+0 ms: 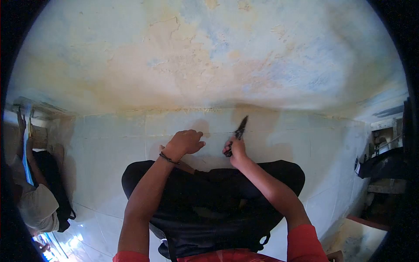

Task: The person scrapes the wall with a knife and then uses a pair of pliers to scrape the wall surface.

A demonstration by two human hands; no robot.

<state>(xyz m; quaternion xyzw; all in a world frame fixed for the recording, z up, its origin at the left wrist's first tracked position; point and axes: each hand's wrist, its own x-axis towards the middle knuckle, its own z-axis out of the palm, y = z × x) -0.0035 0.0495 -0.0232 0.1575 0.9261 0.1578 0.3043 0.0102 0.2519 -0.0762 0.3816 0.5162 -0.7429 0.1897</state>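
Note:
My right hand (235, 148) is closed around a dark tool (241, 128), perhaps scissors or pliers, whose pointed end is up toward the wall. My left hand (187, 143) hangs above my lap with its fingers bent and partly apart, and nothing shows in it. A dark bracelet (169, 158) circles my left wrist. Black cloth (209, 187) covers my bent legs below both hands. Tiled floor (279, 144) lies beyond my knees, with shadows of the hands on it.
A stained, peeling wall (183, 65) rises in front of the floor. At the left sits another person (37, 205) in a light top, arms raised near a blue strip (27, 161). Dark cloth (384, 163) and wooden shelving (386, 187) stand at the right.

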